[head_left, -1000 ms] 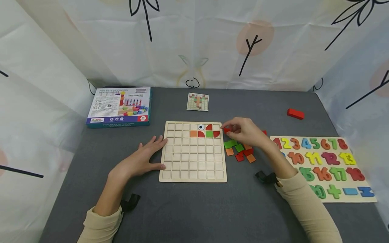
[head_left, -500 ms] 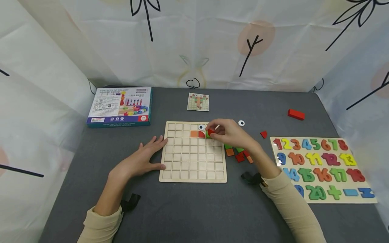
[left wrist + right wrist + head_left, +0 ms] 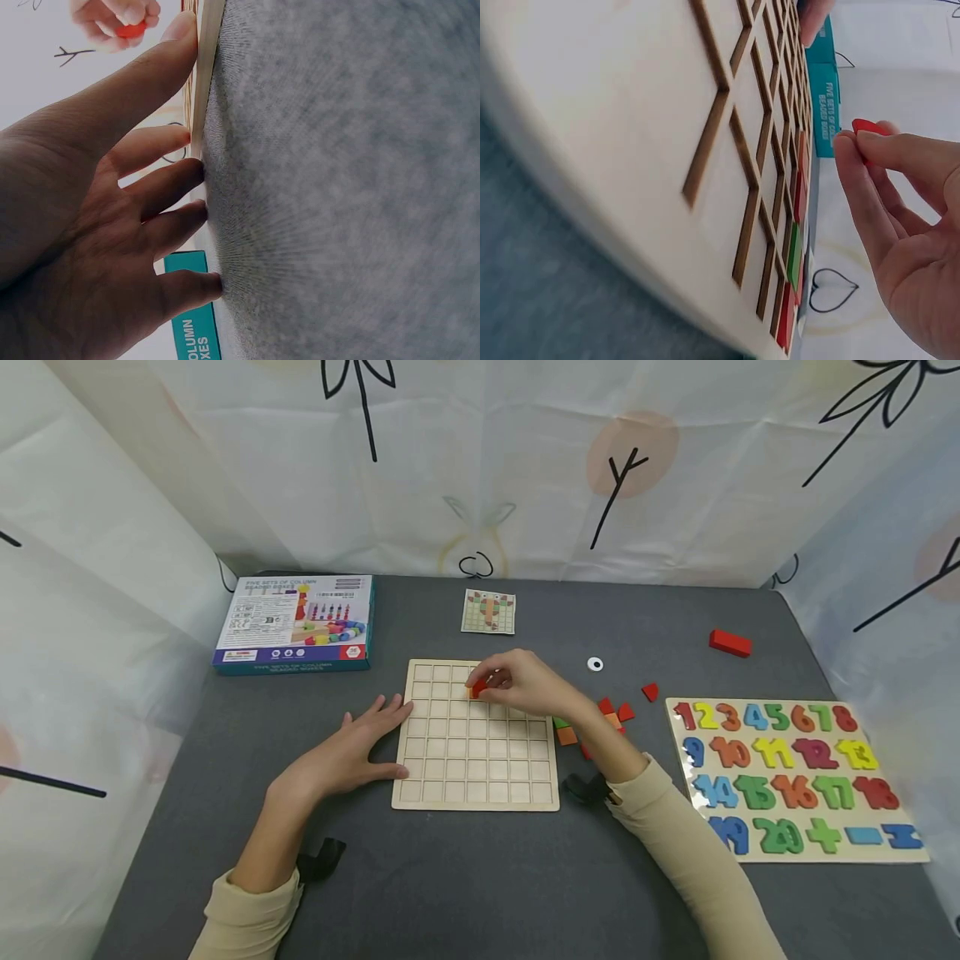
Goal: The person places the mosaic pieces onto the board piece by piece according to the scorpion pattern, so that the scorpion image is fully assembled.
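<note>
In the head view, my right hand [image 3: 519, 683] hides most of the upper-right squares of the board [image 3: 435, 752] and part of the red piece [image 3: 478, 689]; my forearm [image 3: 611, 747] covers some loose tiles [image 3: 567, 737]. The pattern card [image 3: 488, 612], upper centre, is too small to make out. At the right wrist view's top edge, my left hand [image 3: 815, 21] is cut off.

1. Head view: soft, fairly even brightness covers the dark worktop [image 3: 465, 877] and pale curtain [image 3: 480, 452].
2. White glare marks the left border of the number board [image 3: 862, 814], by the worktop's right edge.
3. Left wrist view: the left hand [image 3: 105, 232] looks dim against a washed-out background; the worktop blurs into streaks.
4. Right wrist view: the grid board [image 3: 615, 135] is bleached at upper left, its near edge bowed and out of focus.
</note>
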Tool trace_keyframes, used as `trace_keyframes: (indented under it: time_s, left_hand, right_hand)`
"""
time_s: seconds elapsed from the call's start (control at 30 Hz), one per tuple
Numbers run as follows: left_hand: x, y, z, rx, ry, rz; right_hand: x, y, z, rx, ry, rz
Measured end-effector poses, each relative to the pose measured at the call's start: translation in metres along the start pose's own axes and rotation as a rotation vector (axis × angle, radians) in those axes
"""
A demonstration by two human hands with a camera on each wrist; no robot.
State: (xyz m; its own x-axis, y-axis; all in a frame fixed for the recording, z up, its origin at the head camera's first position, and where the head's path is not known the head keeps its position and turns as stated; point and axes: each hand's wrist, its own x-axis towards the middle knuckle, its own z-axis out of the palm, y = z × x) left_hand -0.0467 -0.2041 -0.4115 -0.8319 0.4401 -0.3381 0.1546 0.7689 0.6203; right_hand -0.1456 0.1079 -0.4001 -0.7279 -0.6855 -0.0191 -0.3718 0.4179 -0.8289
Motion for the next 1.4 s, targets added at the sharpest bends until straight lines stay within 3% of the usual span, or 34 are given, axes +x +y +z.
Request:
trace_keyframes:
  time_s: [0.3,0.7,1.07,1.4]
  left_hand:
    - [-0.001,0.000,-0.001,0.000,-0.008,-0.005]
    - [0.000,0.000,0.000,0.007,-0.004,-0.011]
    - [0.001,0.002,0.000,0.007,0.007,-0.002]
    - [-0.001,0.002,-0.001,0.001,0.005,0.005]
  right_hand:
    - [0.021,-0.003,0.006,-0.014,-0.023,0.021]
    - [0.039,-0.004,0.016,-0.140,-0.042,0.049]
    - [0.040,-0.008,0.018,-0.273,-0.047,0.076]
    - [0.036,-0.007,0.016,-0.304,-0.055,0.059]
